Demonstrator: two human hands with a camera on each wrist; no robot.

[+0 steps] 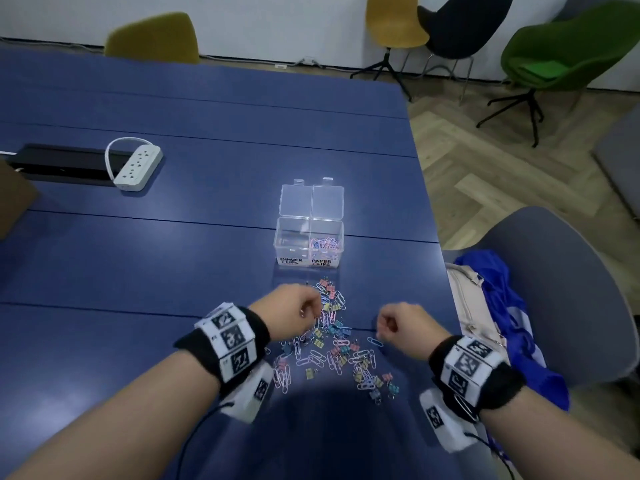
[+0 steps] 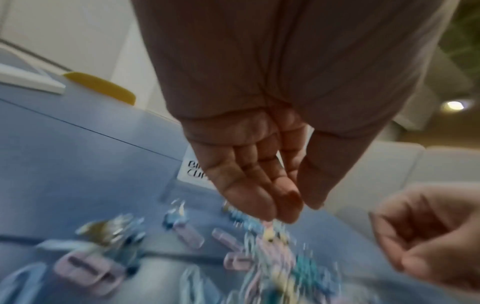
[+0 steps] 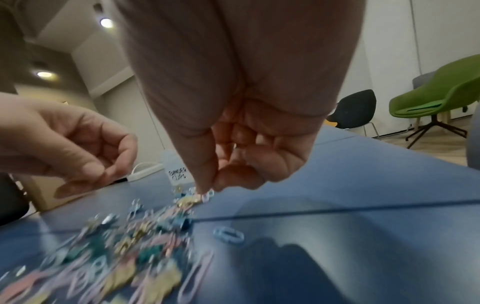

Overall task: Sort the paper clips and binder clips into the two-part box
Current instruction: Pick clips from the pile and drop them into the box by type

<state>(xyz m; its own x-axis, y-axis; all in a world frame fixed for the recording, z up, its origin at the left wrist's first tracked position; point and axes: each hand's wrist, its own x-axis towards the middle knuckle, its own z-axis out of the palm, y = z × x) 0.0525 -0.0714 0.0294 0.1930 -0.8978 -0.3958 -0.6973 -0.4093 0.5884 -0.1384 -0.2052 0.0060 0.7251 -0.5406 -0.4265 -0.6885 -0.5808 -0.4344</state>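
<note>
A clear two-part box (image 1: 291,237) stands open on the blue table; its right half, labelled PAPER CLIPS, holds several paper clips (image 1: 325,243), and the BINDER CLIPS half looks bare. A mixed pile of pastel clips (image 1: 332,344) lies in front of it. My left hand (image 1: 310,311) hangs over the pile's left side, fingers loosely curled, and nothing shows between the fingertips (image 2: 288,211). My right hand (image 1: 381,327) hovers at the pile's right edge, curled; its thumb and forefinger pinch a small pink paper clip (image 3: 207,195). A blue paper clip (image 3: 228,235) lies alone below it.
A white power strip (image 1: 138,164) and a black cable tray (image 1: 62,164) sit far left. The table's right edge runs close beside my right wrist. A grey chair (image 1: 571,289) there carries a blue cloth (image 1: 498,299) and a beige bag (image 1: 465,306).
</note>
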